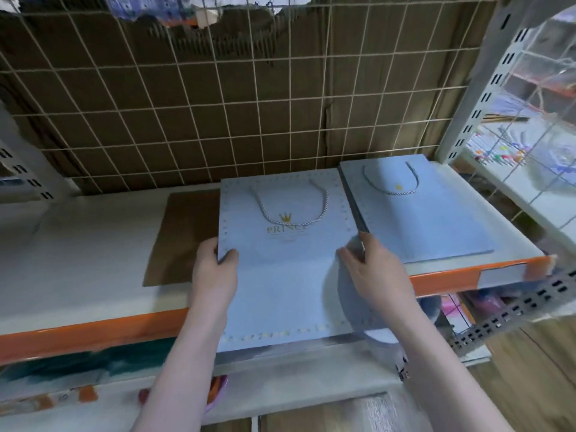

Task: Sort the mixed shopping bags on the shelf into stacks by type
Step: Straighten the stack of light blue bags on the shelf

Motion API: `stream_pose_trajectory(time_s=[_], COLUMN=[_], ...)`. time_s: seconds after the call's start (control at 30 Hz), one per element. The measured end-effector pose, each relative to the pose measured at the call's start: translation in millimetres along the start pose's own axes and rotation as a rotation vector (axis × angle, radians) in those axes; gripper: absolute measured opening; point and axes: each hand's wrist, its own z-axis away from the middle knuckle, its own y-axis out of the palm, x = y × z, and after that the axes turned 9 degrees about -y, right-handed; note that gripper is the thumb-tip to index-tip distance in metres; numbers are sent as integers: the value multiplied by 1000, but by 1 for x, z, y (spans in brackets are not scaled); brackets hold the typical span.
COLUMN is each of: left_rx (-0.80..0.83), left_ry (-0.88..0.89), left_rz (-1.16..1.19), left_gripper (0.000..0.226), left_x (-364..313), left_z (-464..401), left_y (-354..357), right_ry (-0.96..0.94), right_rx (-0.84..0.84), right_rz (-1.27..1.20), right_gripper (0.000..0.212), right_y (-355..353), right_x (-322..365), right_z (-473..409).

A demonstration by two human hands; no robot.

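A large light-blue paper bag [286, 282] with a gold crown, the word PRINCE and a white rope handle lies flat, sticking out over the front edge of the shelf [78, 263]. My left hand [215, 269] grips its left edge, thumb on top. My right hand [377, 269] holds its right edge, thumb on top. To the right lies a stack of smaller light-blue bags [427, 219] with a rope handle on top. A flat brown paper bag [184, 235] lies to the left, partly under the large blue bag.
A wire grid [218, 104] backed by cardboard closes the rear of the shelf. White slotted uprights [486, 98] stand at the right, with wrapped goods behind them. The shelf's front lip is orange [93, 332]. A lower shelf holds blurred items.
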Motion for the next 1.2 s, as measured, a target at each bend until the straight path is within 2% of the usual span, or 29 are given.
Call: stream_pose_trajectory(time_s=[0.17,0.27,0.4,0.57,0.63,0.87,0.93,1.2], left_rx=[133,143,76,15,-16,-82,-131,-191], left_ry=[117,198,280,316,308,286,278,271], left_rz=[-165,-294,-393,-431,-433,-478,-526,-536], left_gripper=[24,30,31,45,48,41,37,45], left_x=[-5,-16,-28,-41,-48,-63,-63,-46], left_z=[18,28,36,42,46,41,39,27], left_y=[19,33,67,132,162,249,263,276], right_ry=[50,66,71,41,15,-46,-61,-155], right_rx=[-119,-177,-219,-222,-230,-214,-212,-166], right_rz=[119,159,117,62,49,124,136,152], right_gripper=[22,22,21,27,17,18,18,22], right_y=[-19,-34,-54,-92,-108,-137,-134,-112], right_x=[-12,-22,-45,-91,-116,-175,-186,-197], right_z=[7,6,-4,-35,-54,-118,-130,-141])
